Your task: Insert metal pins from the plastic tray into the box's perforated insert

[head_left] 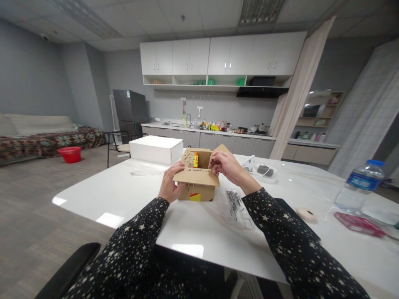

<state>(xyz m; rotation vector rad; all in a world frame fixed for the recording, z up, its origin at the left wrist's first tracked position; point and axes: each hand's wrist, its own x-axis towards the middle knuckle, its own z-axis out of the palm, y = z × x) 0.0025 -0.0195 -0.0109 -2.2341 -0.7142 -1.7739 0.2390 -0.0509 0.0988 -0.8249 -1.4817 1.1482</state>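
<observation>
A brown cardboard box [202, 193] with yellow-and-red tape stands on the white table in front of me, its flaps spread. Small dark metal pieces, screw-like, sit in rows on the near flap [196, 177] and the far-left flap. My left hand [171, 182] grips the left edge of the near flap, thumb below and fingers above. At that flap's right end my right hand [225, 166] is closed in a pinch; what lies between its fingertips is too small to make out. Right of the box lies a clear plastic bag [235, 203] with slim metal parts.
A white box [157, 149] stands behind on the left. To the right are a white cable bundle [263, 171], a dark flat object [297, 218], a beige rounded item [306, 214], a water bottle [358, 187] and a red packet [358, 224].
</observation>
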